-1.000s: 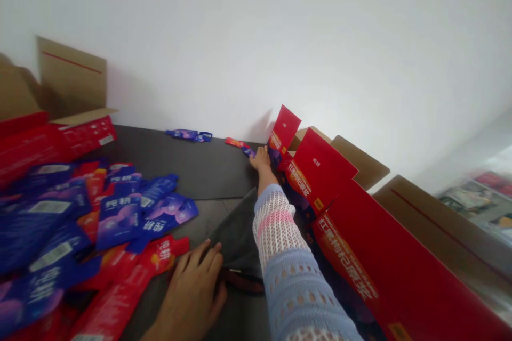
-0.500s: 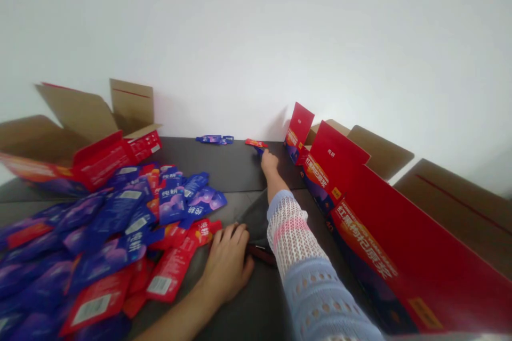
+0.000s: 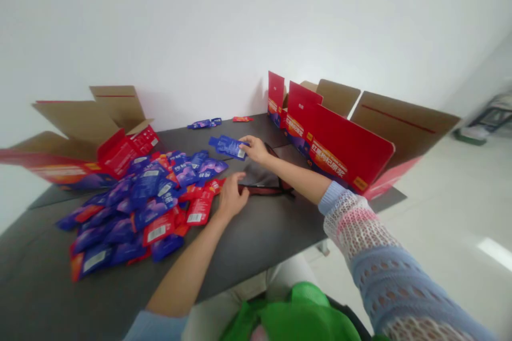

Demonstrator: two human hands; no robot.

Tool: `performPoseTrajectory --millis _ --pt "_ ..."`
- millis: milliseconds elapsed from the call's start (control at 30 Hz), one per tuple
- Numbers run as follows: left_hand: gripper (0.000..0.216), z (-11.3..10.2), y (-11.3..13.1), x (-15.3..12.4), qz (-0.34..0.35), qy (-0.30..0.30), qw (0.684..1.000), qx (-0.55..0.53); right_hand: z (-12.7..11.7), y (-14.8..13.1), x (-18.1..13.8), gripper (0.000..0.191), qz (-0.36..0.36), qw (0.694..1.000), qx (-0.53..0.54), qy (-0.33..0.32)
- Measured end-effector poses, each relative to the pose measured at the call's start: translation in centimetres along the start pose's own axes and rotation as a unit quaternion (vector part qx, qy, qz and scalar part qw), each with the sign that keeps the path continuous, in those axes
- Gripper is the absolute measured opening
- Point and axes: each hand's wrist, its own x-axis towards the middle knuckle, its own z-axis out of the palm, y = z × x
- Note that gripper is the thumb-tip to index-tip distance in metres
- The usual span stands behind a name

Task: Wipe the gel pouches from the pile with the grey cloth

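My right hand (image 3: 255, 149) is closed on one end of a blue pouch (image 3: 229, 147), which it holds above the table, pale label showing. My left hand (image 3: 233, 195) rests at the left end of a dark mesh zip bag (image 3: 262, 175), thumb and fingers apart; whether it touches the bag is unclear. Left of that hand spreads a heap of blue pouches (image 3: 146, 186) mixed with red pouches (image 3: 200, 208), the nearest red ones close to its fingers.
An open red carton (image 3: 120, 157) stands at the left behind the heap. Several open red cartons (image 3: 320, 149) line the right side. Against the white wall lie blue pouches (image 3: 204, 123) and a red pouch (image 3: 242, 119). The grey table's (image 3: 256, 245) front edge faces my lap.
My right hand has drawn back from the wall with a blue pouch; a red one stays there. My left hand's fingers have lifted and parted. The view has tilted down and turned right.
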Motion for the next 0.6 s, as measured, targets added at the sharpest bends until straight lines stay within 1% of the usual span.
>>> performPoseTrajectory --millis 67,100,133,200,267,333,467,533,567,600 --pt "0.042 0.1 -1.5 0.3 -0.063 0.028 0.992 -0.102 0.0 0.7 -3.9 0.013 0.033 0.999 0.025 -0.007" --pt "0.041 0.1 -2.1 0.5 -0.088 0.032 0.987 -0.133 -0.1 1.0 -5.6 0.013 0.049 0.998 0.027 -0.014" --pt "0.042 0.2 -2.6 0.6 -0.103 0.039 0.981 -0.162 -0.2 1.3 -7.2 0.014 0.065 0.997 0.031 -0.023" --pt "0.048 0.3 -3.1 0.7 -0.121 0.074 0.967 -0.211 -0.4 1.6 -9.3 0.018 0.097 0.994 0.04 -0.04" --pt "0.054 0.4 -3.2 0.8 -0.135 0.121 0.957 -0.228 -0.2 1.5 -10.2 0.021 0.118 0.99 0.049 -0.052" --pt "0.058 0.3 -3.1 0.7 -0.144 0.159 0.947 -0.239 0.3 1.3 -10.3 0.023 0.117 0.99 0.053 -0.053" --pt "0.06 -0.3 -3.1 0.6 -0.159 0.206 0.927 -0.271 2.1 0.7 -10.3 0.023 0.086 0.995 0.04 -0.044" --pt "0.06 -0.9 -3.5 0.4 -0.167 0.23 0.919 -0.274 2.6 0.5 -10.4 0.019 0.069 0.996 0.021 -0.056" --pt "0.058 -1.2 -3.9 0.4 -0.173 0.238 0.917 -0.271 2.6 0.5 -10.6 0.017 0.052 0.997 0.012 -0.054" --pt "0.055 -1.5 -4.2 0.3 -0.177 0.235 0.918 -0.266 2.3 0.5 -10.8 0.019 0.018 0.998 -0.002 -0.056"
